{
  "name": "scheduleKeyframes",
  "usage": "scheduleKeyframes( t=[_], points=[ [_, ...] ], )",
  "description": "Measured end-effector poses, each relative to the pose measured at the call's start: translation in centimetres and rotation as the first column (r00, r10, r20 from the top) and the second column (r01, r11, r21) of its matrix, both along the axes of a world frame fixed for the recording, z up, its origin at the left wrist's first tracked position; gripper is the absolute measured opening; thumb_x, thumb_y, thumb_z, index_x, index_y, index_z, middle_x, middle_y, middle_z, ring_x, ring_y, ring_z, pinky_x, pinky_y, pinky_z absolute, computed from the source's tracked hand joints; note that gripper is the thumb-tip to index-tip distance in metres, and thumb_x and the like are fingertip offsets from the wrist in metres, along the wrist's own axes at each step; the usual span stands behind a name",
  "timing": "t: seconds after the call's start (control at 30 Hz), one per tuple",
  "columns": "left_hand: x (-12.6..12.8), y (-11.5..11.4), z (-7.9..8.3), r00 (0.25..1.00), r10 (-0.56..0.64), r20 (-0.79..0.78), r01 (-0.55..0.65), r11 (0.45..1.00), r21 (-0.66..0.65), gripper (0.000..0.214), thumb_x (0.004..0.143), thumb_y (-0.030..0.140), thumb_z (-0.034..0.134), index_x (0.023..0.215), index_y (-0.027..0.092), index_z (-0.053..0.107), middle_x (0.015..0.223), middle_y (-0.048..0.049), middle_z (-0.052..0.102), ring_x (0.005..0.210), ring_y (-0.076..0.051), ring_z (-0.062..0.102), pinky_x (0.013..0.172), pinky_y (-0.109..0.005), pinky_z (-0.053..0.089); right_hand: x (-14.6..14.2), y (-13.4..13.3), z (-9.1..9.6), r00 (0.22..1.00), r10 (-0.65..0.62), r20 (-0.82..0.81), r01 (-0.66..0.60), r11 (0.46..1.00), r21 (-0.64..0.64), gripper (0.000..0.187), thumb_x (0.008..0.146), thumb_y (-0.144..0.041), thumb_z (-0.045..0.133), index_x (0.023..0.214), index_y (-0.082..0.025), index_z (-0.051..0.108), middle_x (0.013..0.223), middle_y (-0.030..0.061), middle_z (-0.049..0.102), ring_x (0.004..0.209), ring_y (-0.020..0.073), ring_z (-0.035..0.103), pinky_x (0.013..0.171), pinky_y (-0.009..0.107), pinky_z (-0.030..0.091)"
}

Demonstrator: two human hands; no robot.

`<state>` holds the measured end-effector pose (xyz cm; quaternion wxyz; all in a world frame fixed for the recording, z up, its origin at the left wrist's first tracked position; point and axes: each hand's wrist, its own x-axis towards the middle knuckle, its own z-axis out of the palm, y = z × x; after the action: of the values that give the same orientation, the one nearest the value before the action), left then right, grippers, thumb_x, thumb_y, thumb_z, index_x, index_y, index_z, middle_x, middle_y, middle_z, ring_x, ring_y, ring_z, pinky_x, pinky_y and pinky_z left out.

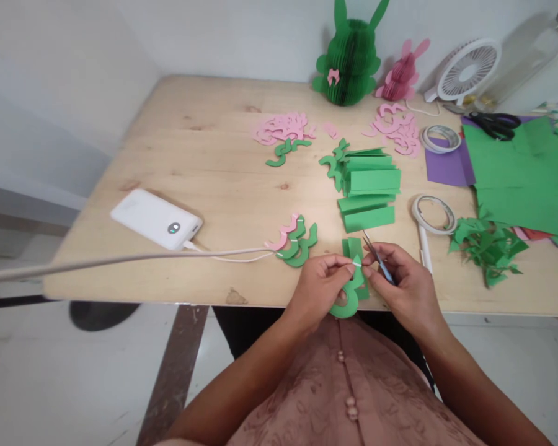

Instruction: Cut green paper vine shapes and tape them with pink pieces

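Note:
My left hand [323,286] pinches a curved green paper cutout [346,308] close to the table's front edge. A small white strip [356,263] lies across the cutout's upper tip, between my two hands. My right hand [407,291] is closed round a slim pointed metal tool [380,263] with a bluish handle, its tip facing up and left. That hand's thumb and fingertip come close to the white strip; whether they touch it I cannot tell. Beneath the cutout lies a folded green paper strip [354,245]. Left of my hands rest pink and green curved cutouts [297,241] bearing white strips.
Folded green strips [372,181], pink cutouts [286,128], tape rolls [434,215] and green scraps [488,248] lie around. Green sheets [516,173] and black-handled scissors [495,126] are at right. Behind stand paper rabbits [351,62] and a fan [467,71]. A cable runs from a white power bank [153,217].

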<state>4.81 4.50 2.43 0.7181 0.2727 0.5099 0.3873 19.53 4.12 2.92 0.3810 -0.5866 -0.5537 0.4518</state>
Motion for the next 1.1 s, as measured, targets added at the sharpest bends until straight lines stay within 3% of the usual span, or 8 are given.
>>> scheduleKeyframes(
  t=[0.27, 0.63, 1.1],
  points=[
    [0.1, -0.1, 0.1, 1.000, -0.004, -0.004, 0.004, 1.000, -0.010, 0.021, 0.069, 0.032, 0.067, 0.078, 0.014, 0.071, 0.053, 0.0029, 0.057, 0.037, -0.003, 0.042, 0.036, -0.014, 0.034, -0.1, 0.0, 0.2, 1.000, -0.016, -0.015, 0.016, 1.000, -0.009, 0.023, 0.079, -0.025, 0.064, 0.101, -0.021, 0.060, 0.084, 0.0021, 0.068, 0.076, 0.0159, 0.065, 0.066, 0.027, 0.054],
    [0.0, -0.1, -0.5, 0.998, -0.030, -0.050, 0.034, 0.997, 0.073, 0.022, 0.072, 0.034, 0.066, 0.079, 0.014, 0.072, 0.057, 0.0016, 0.059, 0.039, -0.004, 0.043, 0.038, -0.014, 0.034, -0.1, 0.2, 0.1, 1.000, -0.027, -0.015, 0.027, 1.000, -0.014, 0.022, 0.079, -0.027, 0.063, 0.100, -0.021, 0.060, 0.082, 0.0022, 0.067, 0.074, 0.0158, 0.065, 0.066, 0.028, 0.054],
    [0.0, -0.1, -1.1, 0.997, -0.067, -0.044, 0.072, 0.991, 0.112, 0.022, 0.074, 0.034, 0.065, 0.080, 0.014, 0.071, 0.053, 0.0043, 0.052, 0.040, -0.004, 0.044, 0.039, -0.015, 0.034, -0.2, 0.3, 0.1, 0.999, -0.043, -0.030, 0.042, 0.998, -0.043, 0.025, 0.075, -0.026, 0.065, 0.099, -0.020, 0.061, 0.079, 0.0011, 0.066, 0.074, 0.0161, 0.064, 0.066, 0.028, 0.053]
  ],
)
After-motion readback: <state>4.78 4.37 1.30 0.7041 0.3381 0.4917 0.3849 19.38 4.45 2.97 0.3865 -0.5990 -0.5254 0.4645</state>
